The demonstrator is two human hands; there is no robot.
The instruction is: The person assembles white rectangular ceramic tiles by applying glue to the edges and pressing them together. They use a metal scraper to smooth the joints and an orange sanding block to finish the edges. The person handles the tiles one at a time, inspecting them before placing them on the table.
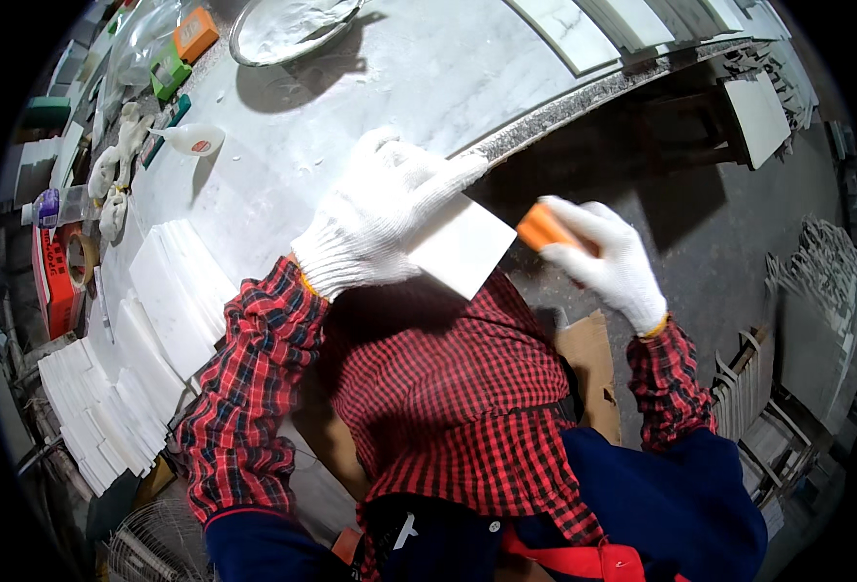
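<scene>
A bowl (271,64) sits at the far side of the table (283,145); a squeeze bottle (199,141) and stacked tiles (181,291) line its left. The gloved left hand (375,218), back upward, grips a white tile (467,247) above the lap (448,369), near the table's edge. The gloved right hand (603,254) curls round an orange block (543,228) by the tile's corner; contact is unclear.

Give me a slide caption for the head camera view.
Gloved left hand holds a white tile at a pale table; gloved right hand grips an orange block.
</scene>
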